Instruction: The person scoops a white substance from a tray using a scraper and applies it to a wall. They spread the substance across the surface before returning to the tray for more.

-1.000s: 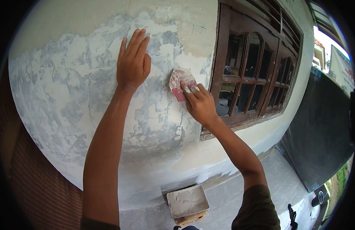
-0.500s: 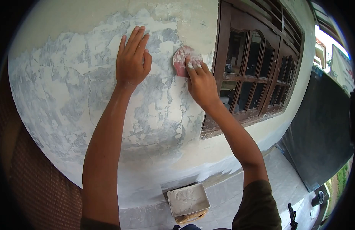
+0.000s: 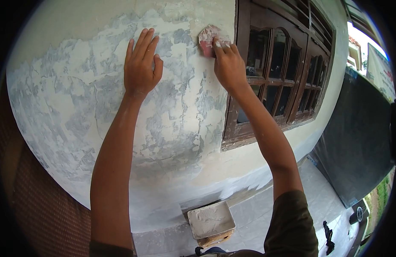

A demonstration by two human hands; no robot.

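My right hand (image 3: 229, 64) grips a red putty scraper (image 3: 209, 42), its face smeared with white filler, against the wall beside the window frame. White filler also marks a fingertip of that hand. Flat against the patchy wall (image 3: 172, 115), my left hand (image 3: 141, 62) rests with fingers stretched upward and thumb apart, holding nothing. Grey and white filler covers the wall in uneven patches around both hands, with cream paint above.
A brown wooden window (image 3: 275, 64) with glass panes stands right of my right hand. Below, a tray of white filler (image 3: 211, 220) sits by the wall's foot on the grey tiled floor (image 3: 163, 240). A dark sheet (image 3: 356, 137) hangs at right; a woven brown surface (image 3: 48, 197) lies left.
My right hand has moved upward along the wall with the scraper, nearer the top of the window. My left hand stays spread on the wall. The view has shifted slightly.
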